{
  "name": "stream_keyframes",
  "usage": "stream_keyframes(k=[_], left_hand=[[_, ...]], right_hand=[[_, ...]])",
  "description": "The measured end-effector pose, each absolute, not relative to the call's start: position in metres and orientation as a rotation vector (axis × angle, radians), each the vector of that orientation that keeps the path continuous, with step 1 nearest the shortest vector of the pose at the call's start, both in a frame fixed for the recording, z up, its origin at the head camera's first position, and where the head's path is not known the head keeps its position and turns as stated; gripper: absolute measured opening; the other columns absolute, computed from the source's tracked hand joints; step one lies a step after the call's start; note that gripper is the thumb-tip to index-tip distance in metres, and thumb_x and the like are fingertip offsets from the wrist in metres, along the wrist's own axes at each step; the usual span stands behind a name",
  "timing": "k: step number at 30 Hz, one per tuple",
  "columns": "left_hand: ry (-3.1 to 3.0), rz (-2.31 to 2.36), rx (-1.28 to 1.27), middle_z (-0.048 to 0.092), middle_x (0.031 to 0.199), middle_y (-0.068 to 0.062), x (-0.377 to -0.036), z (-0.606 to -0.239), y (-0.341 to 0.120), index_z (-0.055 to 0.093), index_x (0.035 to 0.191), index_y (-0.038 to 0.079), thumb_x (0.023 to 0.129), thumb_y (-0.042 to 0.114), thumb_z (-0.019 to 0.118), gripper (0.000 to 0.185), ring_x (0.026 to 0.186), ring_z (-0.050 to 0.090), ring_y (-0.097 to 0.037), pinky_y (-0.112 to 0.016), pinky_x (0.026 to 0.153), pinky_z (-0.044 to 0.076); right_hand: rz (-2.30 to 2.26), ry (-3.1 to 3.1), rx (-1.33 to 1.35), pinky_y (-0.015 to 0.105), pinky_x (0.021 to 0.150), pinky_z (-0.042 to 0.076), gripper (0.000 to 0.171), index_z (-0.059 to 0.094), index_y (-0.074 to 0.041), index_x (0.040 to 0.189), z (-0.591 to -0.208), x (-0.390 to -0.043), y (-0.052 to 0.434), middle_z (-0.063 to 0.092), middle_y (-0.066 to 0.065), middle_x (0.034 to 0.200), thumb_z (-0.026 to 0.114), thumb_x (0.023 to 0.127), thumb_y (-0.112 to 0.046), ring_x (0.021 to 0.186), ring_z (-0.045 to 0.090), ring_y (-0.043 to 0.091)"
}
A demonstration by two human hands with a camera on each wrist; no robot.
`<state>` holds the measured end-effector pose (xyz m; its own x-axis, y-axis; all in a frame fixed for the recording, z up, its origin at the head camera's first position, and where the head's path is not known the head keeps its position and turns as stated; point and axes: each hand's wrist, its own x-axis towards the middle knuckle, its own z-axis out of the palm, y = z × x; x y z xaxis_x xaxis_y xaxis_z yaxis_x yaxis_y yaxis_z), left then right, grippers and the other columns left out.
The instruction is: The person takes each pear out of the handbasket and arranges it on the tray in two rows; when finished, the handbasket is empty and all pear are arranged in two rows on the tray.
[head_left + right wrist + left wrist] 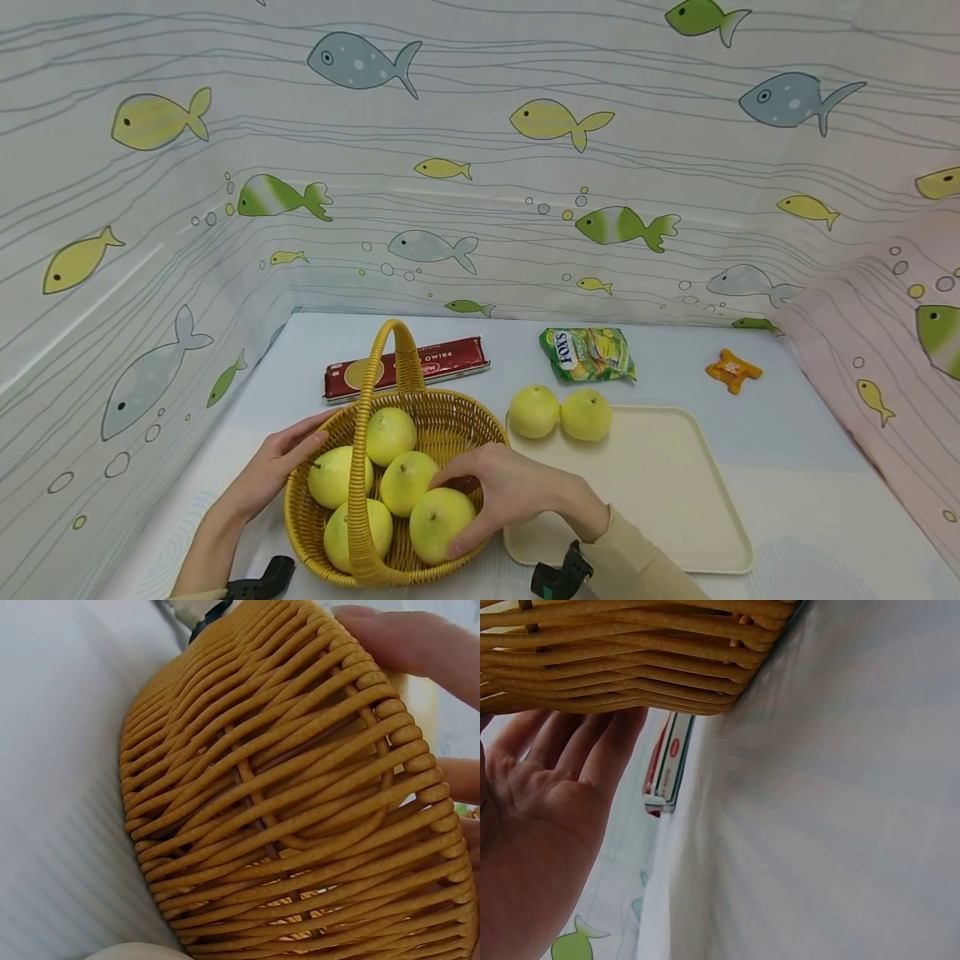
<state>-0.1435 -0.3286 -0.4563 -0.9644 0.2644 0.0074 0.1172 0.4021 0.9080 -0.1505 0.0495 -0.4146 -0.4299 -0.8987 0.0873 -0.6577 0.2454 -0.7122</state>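
A yellow wicker basket with a tall arched handle holds several round yellow pears. My right hand reaches over its right rim and grips the front right pear, thumb on the near side and fingers behind. In the right wrist view the basket's woven wall hides that pear, and only some fingers show above the rim. My left hand holds the basket's left side, thumb at the rim; its fingers lie along the outer wall in the left wrist view. Two pears sit together at the tray's back left corner.
A cream tray lies right of the basket. Behind the basket is a long red biscuit pack. A green Fox's candy bag lies behind the tray, and a small orange packet at the back right. Fish-printed cloth surrounds the table.
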Motion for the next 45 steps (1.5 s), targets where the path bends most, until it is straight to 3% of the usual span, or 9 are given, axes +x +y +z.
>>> stream_keyframes(k=[11,28,36,45], left_hand=[[2.504,1.629,0.346,0.052,0.144,0.011,-0.1423,-0.4545,-0.3288,0.043,0.152,0.009,0.109,0.024,0.044,0.046,0.125,0.045,0.014,-0.008,0.097,0.039],[2.52,1.624,0.367,0.05,0.149,-0.001,-0.1429,-0.4551,-0.3287,0.044,0.152,0.009,0.109,0.022,0.044,0.045,0.126,0.044,0.014,-0.008,0.098,0.038],[2.529,1.602,0.346,0.046,0.151,-0.017,-0.1433,-0.4563,-0.3284,0.043,0.152,0.009,0.109,0.022,0.044,0.045,0.125,0.044,0.016,-0.008,0.097,0.038],[2.519,1.607,0.313,0.045,0.152,-0.017,-0.1426,-0.4551,-0.3273,0.044,0.152,0.011,0.109,0.025,0.045,0.046,0.125,0.044,0.015,-0.008,0.097,0.038]], right_hand=[[-1.041,2.16,-1.399,0.017,0.093,0.049,0.055,0.066,-0.022,0.126,-0.4149,-0.1513,0.0504,0.066,-0.016,0.119,0.084,0.079,-0.043,0.106,0.059,-0.006],[-1.074,2.155,-1.415,0.017,0.092,0.05,0.054,0.066,-0.021,0.125,-0.4146,-0.1504,0.0507,0.067,-0.015,0.118,0.085,0.078,-0.04,0.105,0.059,-0.006],[-1.116,2.132,-1.389,0.019,0.093,0.05,0.054,0.065,-0.022,0.127,-0.4154,-0.15,0.0516,0.066,-0.015,0.12,0.085,0.079,-0.039,0.107,0.059,-0.005],[-1.167,2.14,-1.343,0.021,0.095,0.05,0.055,0.066,-0.02,0.127,-0.412,-0.1495,0.055,0.067,-0.013,0.122,0.085,0.079,-0.037,0.108,0.06,-0.003]])
